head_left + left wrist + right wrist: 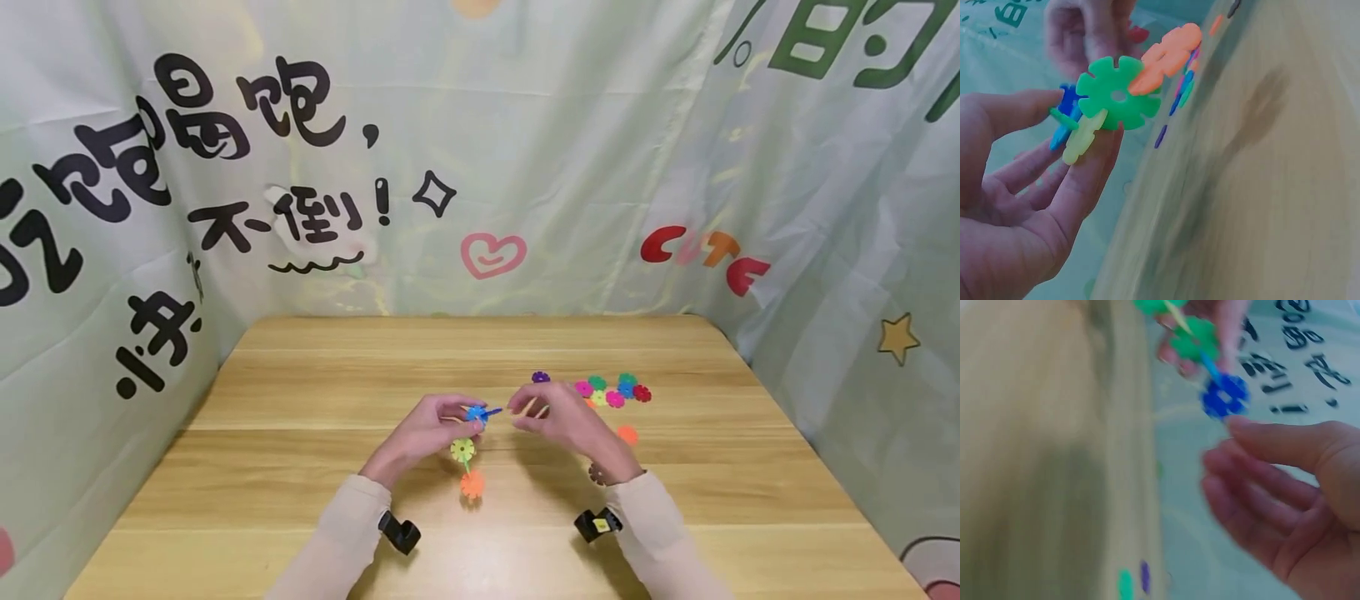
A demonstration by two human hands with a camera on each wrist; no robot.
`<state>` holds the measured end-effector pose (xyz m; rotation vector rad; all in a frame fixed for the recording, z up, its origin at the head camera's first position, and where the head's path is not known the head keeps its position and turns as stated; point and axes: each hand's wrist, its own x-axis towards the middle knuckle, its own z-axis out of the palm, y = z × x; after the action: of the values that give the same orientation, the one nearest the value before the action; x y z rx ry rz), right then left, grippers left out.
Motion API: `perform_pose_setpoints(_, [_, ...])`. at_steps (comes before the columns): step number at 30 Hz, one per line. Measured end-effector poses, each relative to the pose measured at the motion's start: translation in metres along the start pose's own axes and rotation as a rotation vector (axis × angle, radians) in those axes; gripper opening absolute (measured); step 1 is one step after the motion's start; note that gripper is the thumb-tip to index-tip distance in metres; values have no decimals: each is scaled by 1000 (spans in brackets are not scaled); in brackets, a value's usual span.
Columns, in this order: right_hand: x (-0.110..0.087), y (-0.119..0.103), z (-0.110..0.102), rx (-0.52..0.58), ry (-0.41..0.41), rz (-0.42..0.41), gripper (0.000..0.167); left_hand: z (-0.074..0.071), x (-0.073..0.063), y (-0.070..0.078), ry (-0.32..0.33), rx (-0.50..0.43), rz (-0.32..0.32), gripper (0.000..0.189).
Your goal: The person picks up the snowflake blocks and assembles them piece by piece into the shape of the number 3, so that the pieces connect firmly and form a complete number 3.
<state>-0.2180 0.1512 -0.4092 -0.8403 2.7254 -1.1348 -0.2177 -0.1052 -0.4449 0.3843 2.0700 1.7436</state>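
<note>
My left hand [435, 423] pinches a chain of slotted plastic snowflake discs between thumb and fingers. From its low end the chain runs through an orange disc [472, 485], a green disc [1104, 84], a yellow disc [462, 451], another green disc [1194, 340] and a light blue disc [476, 413]. A dark blue disc [1225, 395] sticks out at the right end. Just beyond it is my right hand [561, 417], fingers loosely bent, thumb and fingertips apart. In the head view a small gap separates them from the dark blue disc; nothing shows in that hand.
Loose discs lie on the wooden table [337, 500] to the right, among them a purple disc [540, 377], a red disc [642, 393] and an orange disc [627, 435]. A dark disc [596, 473] lies partly behind the right wrist. A printed curtain [570, 167] hangs behind the table.
</note>
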Motion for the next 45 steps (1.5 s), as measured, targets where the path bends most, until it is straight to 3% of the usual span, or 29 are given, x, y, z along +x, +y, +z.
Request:
perform_pose_setpoints(3, [-10,8,-17,-48,-101,58,15,-4,1,0,51,-15,-21,39])
perform_pose_setpoints(6, [-22,18,-31,-82,-201,118,16,-6,1,-1,59,-52,-18,41])
perform_pose_setpoints(9, [-33,24,-39,-147,-275,248,22,-8,1,-1,57,-83,-10,45])
perform_pose_setpoints(13, [-40,25,-41,-248,-334,460,35,-10,2,-2,73,-109,3,45])
perform_pose_setpoints(17, [-39,24,-36,-299,-348,546,40,-12,3,-5,111,-112,10,42])
perform_pose_setpoints(28, [-34,29,-32,-275,-295,530,30,-13,3,-5,153,-101,7,39])
perform_pose_setpoints(40, [-31,40,-31,-226,-248,365,23,-10,3,-6,130,-71,4,41])
perform_pose_setpoints(45, [-29,45,-29,-201,-234,338,23,-9,2,-5,132,-77,-4,39])
